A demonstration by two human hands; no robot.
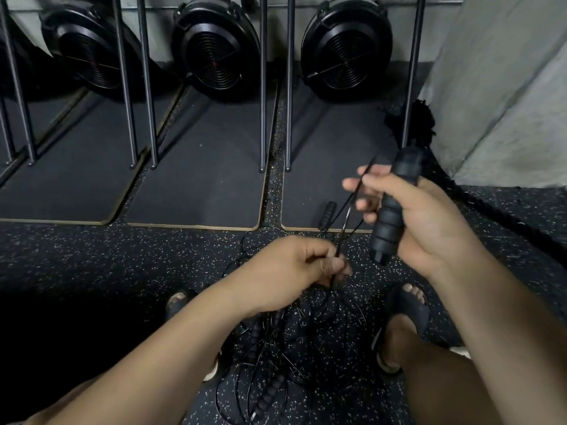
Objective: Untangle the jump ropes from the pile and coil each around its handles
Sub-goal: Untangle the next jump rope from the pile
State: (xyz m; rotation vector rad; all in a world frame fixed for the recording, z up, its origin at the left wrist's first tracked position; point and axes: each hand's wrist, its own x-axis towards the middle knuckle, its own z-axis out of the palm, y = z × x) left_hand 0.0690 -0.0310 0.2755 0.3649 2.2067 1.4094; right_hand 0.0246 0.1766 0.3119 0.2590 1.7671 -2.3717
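My right hand (pixel 420 219) grips a black ribbed jump-rope handle (pixel 391 210), held upright with its fingers curled round it. A thin black cord (pixel 352 207) runs from near those fingers down to my left hand (pixel 294 268), which pinches the cord between thumb and fingers. Below my hands a tangled pile of black jump ropes (pixel 285 357) lies on the speckled floor between my feet, with ribbed handles (pixel 270 391) showing in it. Another black handle (pixel 327 215) lies on the floor beyond my hands.
Three black fan-wheel machines (pixel 214 53) stand at the back behind metal rails (pixel 263 118) on dark mats (pixel 199 179). A thick black battle rope (pixel 478 207) runs along the right by a grey wall (pixel 506 102). My sandalled feet (pixel 402 320) flank the pile.
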